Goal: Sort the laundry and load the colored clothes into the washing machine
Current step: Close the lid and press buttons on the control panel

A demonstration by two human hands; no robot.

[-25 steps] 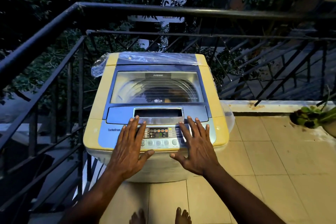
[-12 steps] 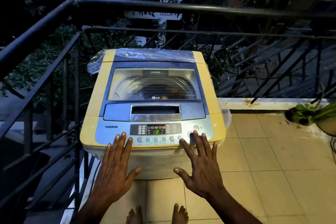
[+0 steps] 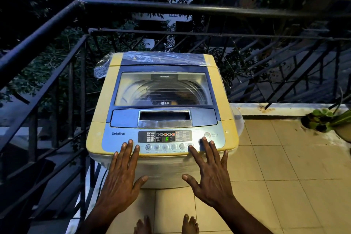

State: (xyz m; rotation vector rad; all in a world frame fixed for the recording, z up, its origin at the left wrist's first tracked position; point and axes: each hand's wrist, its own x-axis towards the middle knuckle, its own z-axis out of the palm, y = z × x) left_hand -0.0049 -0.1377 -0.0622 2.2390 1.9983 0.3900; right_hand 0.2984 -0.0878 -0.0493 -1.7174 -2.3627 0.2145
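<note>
A yellow and blue top-loading washing machine [image 3: 98, 112] stands in front of me on a tiled balcony. Its glass lid [image 3: 163, 89] is closed, and dark clothes show dimly in the drum beneath it. The control panel [image 3: 165, 137] is lit with a green character on its display. My left hand [image 3: 121, 178] is spread flat, its fingertips at the panel's front edge left of the buttons. My right hand [image 3: 210, 175] is spread too, fingertips at the panel's right end near the power button. Neither hand holds anything.
A black metal railing [image 3: 57, 23] runs along the left and behind the machine. Clear plastic wrap [image 3: 102, 68] hangs off the machine's back left corner. A potted plant [image 3: 326, 121] sits at the right on the tiled floor [image 3: 275, 167]. My bare feet [image 3: 165, 224] stand before the machine.
Both hands have drawn back from over the control panel toward me and now lie at its front edge. The display now shows in full.
</note>
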